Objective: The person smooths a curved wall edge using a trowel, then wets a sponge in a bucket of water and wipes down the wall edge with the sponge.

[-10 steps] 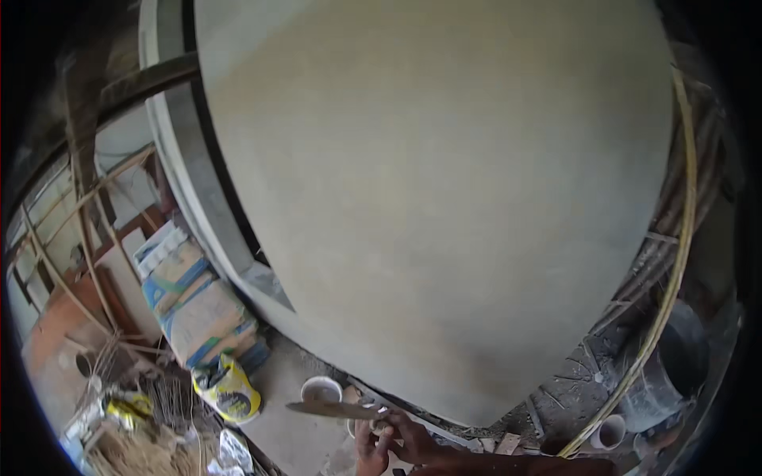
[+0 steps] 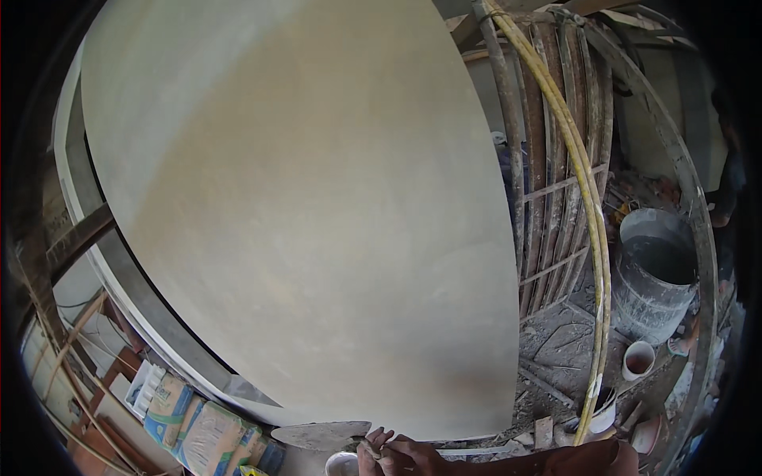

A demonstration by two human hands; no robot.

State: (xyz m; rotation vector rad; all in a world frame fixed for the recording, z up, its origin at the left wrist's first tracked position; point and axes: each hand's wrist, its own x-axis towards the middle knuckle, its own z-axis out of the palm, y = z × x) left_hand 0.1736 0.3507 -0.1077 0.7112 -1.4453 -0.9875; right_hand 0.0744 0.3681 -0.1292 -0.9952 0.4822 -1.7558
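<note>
A broad, smooth, greyish plastered panel (image 2: 317, 222) fills the centre of the head view. A flat metal trowel (image 2: 317, 433) lies across the bottom of the view, just in front of the panel's lower edge. My left hand (image 2: 371, 455) is closed at the trowel's handle, and my right hand (image 2: 409, 454) is closed there beside it, its forearm reaching in from the lower right; the handle is largely hidden by my fingers. A white bucket (image 2: 341, 463) is partly visible below the blade.
Right of the panel stand a curved slatted rack (image 2: 551, 238), long yellow poles (image 2: 591, 198), a large drum (image 2: 651, 305) and a small pot (image 2: 639, 361) amid rubble. At the lower left are stacked bags (image 2: 210, 436), bamboo sticks (image 2: 75, 341) and a wooden beam (image 2: 79, 242).
The view has swung right: the panel sits further left, and more of the rack, poles and drum shows. The trowel and both hands have shifted slightly down in view.
</note>
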